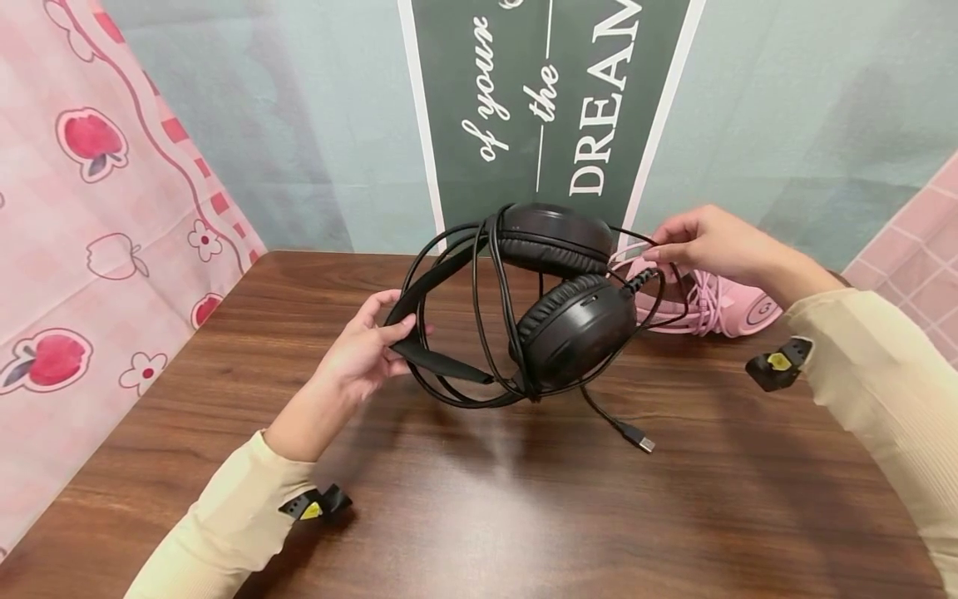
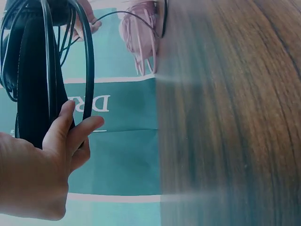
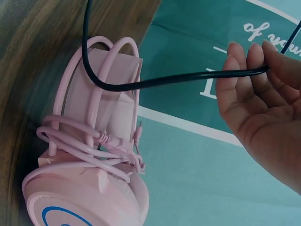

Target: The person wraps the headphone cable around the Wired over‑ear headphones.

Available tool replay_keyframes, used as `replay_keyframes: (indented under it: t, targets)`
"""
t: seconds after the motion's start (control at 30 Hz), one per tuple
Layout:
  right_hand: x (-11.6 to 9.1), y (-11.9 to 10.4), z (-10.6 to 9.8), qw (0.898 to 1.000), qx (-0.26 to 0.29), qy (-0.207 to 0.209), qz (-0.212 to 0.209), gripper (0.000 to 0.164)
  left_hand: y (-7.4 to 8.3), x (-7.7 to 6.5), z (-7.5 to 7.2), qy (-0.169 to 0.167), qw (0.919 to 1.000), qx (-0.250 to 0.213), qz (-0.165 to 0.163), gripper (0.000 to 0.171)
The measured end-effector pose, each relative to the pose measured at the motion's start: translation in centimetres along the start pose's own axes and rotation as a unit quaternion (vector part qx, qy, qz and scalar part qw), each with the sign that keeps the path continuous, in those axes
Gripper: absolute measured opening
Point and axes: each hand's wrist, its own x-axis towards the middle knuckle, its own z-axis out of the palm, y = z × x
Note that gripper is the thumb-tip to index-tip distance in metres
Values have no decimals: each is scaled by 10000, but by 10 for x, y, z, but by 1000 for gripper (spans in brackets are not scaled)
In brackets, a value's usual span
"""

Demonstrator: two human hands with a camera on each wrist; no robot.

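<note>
Black over-ear headphones (image 1: 580, 329) are held up above the wooden table, their cable looped around the headband and ear cups. My left hand (image 1: 367, 341) grips the headband at its top, thumb on the near side. In the left wrist view the headband (image 2: 35, 89) and cable loops rise from that hand. My right hand (image 1: 711, 243) pinches the black cable (image 3: 188, 76) between thumb and fingertips, to the right of the ear cups. A loose end with a USB plug (image 1: 639, 438) hangs below the near ear cup.
Pink headphones (image 1: 737, 308) with a pink cable wound round them lie at the table's back right, behind the black pair. The brown wooden table (image 1: 479, 516) meets a green and grey cloth backdrop (image 1: 314, 125) with lettering. Pink patterned cloth (image 1: 97, 233) hangs at the left.
</note>
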Motion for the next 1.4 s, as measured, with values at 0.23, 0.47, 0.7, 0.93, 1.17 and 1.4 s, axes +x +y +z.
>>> replay_keyframes:
  t: [0.23,0.47,0.7,0.93,1.17,1.4]
  targets:
    - [-3,11,-6,9992,329,204,78,11,6,-1,0,144,9990,-418,-2,22]
    - [-8,17,-15,9974,454,486,289,12,15,0,-3,264,9948,-983,67,19]
    - [-13,22,-29,9917,737,999,340,8,25,-1,-8,489,9874,-1504,37,17]
    - [-13,22,-34,9809,1637,1010,294,9,28,-2,-11,493,9834,-1740,129,14]
    - [-14,24,-34,9816,1589,1037,210,8,29,-4,-11,546,9776,-2026,178,15]
    - [-19,36,-27,9910,1087,760,165,10,32,-5,-14,803,9693,-2324,70,15]
